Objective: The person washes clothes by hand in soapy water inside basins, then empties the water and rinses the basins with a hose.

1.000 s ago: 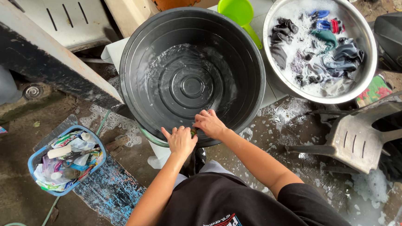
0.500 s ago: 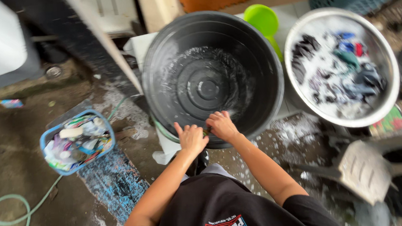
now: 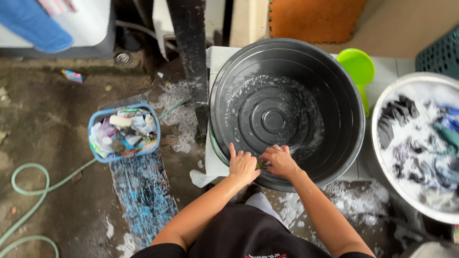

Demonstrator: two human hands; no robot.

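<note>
A big black round tub point(image 3: 339, 101) stands in front of me with a little soapy water on its ridged bottom. My left hand point(image 3: 242, 165) and my right hand point(image 3: 280, 161) both rest on its near rim, close together, fingers curled over the edge. A small green thing shows between the two hands; I cannot tell what it is or which hand holds it. To the right sits a large metal basin point(image 3: 403, 187) full of suds and soaking clothes of several colours.
A green dipper point(image 3: 357, 66) lies behind the tub. A small blue basket point(image 3: 125, 132) of packets sits on the wet concrete at left, with a green hose point(image 3: 26, 194) coiled near it. An orange mat and a teal crate are at the back.
The view has swung to the left, so the tub and basin now sit further right in the frame. Both hands have stayed on the tub's near rim.
</note>
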